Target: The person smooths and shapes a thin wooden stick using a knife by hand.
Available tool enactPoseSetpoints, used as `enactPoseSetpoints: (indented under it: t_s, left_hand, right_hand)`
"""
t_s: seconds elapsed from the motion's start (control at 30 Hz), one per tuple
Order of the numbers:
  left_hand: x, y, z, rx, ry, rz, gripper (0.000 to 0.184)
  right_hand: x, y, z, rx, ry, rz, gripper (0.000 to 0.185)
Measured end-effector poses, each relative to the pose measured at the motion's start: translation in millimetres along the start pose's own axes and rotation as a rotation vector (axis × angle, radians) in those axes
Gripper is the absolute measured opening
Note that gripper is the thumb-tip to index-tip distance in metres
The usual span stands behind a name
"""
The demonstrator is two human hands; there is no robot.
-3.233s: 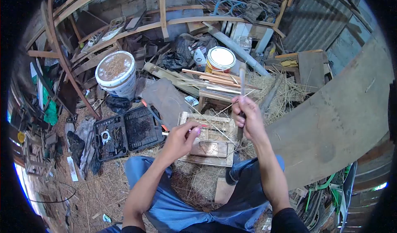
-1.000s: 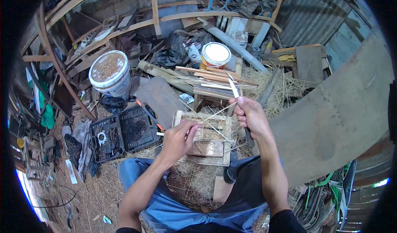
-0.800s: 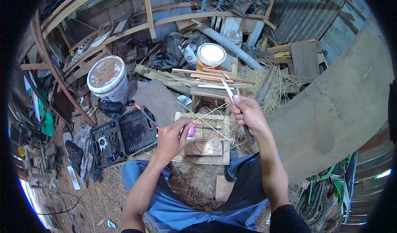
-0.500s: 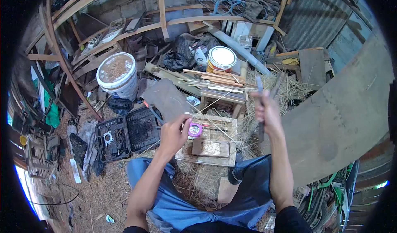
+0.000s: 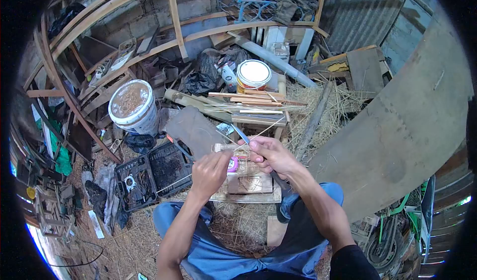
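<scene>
My right hand [image 5: 272,156] grips a knife [image 5: 241,133], its blade pointing up and left and its dark handle reaching back below the palm. Close beside it, my left hand [image 5: 212,173] is closed around a thin bamboo strip [image 5: 271,126] that slants up to the right past the knife. The fingers partly hide where strip and blade meet; I cannot tell whether they touch. A pink tape measure [image 5: 232,164] lies just right of my left hand, partly covered. Below the hands a wooden block [image 5: 250,184] rests on a low wooden board [image 5: 273,197].
A small bench [image 5: 256,118] with wood sticks and thin strips stands ahead. An open black tool case [image 5: 169,168] and a white bucket [image 5: 131,106] are at left. A lidded pail [image 5: 254,73] stands behind. A large sheet [image 5: 392,140] leans at right; shavings cover the floor.
My right hand has come down and left with the knife, from beside the sheet to next to my left hand. The left hand has shifted slightly lower. The view has turned a little.
</scene>
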State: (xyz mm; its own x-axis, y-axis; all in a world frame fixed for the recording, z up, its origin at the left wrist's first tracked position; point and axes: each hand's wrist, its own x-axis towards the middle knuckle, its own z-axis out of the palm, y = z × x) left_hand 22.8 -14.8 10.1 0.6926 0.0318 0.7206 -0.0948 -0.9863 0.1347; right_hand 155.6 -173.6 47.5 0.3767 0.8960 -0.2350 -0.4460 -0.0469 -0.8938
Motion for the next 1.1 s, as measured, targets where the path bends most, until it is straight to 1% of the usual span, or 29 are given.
enactPoseSetpoints:
  t_s: [0.03, 0.1, 0.17, 0.23, 0.27, 0.3, 0.33, 0.37, 0.4, 0.43, 0.5, 0.57, 0.63, 0.7, 0.77, 0.83, 0.9, 0.97, 1.03, 1.1]
  left_hand:
    - [1, 0, 0, 0.012, -0.04, 0.011, 0.016]
    - [-1, -1, 0, 0.013, -0.037, 0.006, 0.015]
    - [-4, -5, -3, 0.01, -0.037, 0.006, 0.014]
    - [-11, -16, -9, 0.014, 0.02, -0.102, 0.008]
    - [-16, -23, -12, -0.042, 0.01, -0.208, 0.004]
    - [-16, -25, -12, -0.037, 0.015, -0.208, 0.004]
    - [-16, -27, -13, -0.129, 0.021, -0.311, 0.004]
    - [-17, -28, -14, -0.22, 0.03, -0.418, 0.004]
    - [-15, -26, -15, -0.215, 0.022, -0.385, 0.006]
    - [-13, -24, -15, -0.207, 0.034, -0.39, 0.006]
    - [-7, -15, -15, -0.264, -0.043, -0.396, 0.007]
    - [-4, -11, -9, -0.296, -0.046, -0.395, 0.007]
    - [-1, -8, 0, -0.364, -0.056, -0.44, 0.008]
    - [4, -2, 3, -0.392, -0.093, -0.438, 0.008]
    - [6, 1, 3, -0.436, -0.082, -0.392, 0.009]
    - [9, 0, -2, -0.475, -0.082, -0.417, 0.008]
    - [10, -2, -7, -0.53, -0.147, -0.422, 0.009]
    - [5, -9, -8, -0.565, -0.163, -0.451, 0.009]
    - [1, -11, -10, -0.598, -0.18, -0.477, 0.01]
    - [4, -6, -17, -0.618, -0.275, -0.482, 0.01]
  right_hand:
    - [1, 0, -3, -0.019, 0.017, 0.033, 0.035]
    - [-1, -1, -9, -0.027, 0.042, 0.06, 0.033]
    - [-2, -12, -20, -0.176, 0.375, 0.017, 0.027]
    - [-4, -18, -60, -0.054, 0.47, -0.143, 0.025]
    - [-9, -24, -80, -0.04, 0.498, -0.199, 0.026]
    - [-14, -29, -92, -0.027, 0.52, -0.258, 0.028]
    - [-16, -32, -93, -0.034, 0.508, -0.262, 0.028]
    - [-19, -33, -92, 0.004, 0.552, -0.273, 0.03]
    - [-20, -35, -87, 0.04, 0.594, -0.286, 0.032]
    - [-18, -34, -80, 0.031, 0.581, -0.288, 0.032]
    - [-13, -27, -59, -0.098, 0.465, -0.198, 0.035]
    - [-9, -22, -30, -0.249, 0.29, -0.125, 0.036]
    - [-1, -8, 0, -0.182, 0.11, -0.037, 0.035]
    - [11, 10, 19, -0.033, -0.012, -0.059, 0.035]
    - [20, 14, 19, -0.006, 0.005, -0.074, 0.034]
    - [22, 4, 11, -0.057, 0.001, -0.031, 0.034]
    - [21, 6, 4, -0.103, 0.021, -0.044, 0.035]
    - [19, 2, -10, -0.142, 0.168, -0.046, 0.036]
    - [12, -10, -22, -0.105, 0.167, -0.032, 0.036]
    - [9, -9, -28, -0.084, 0.171, -0.001, 0.034]
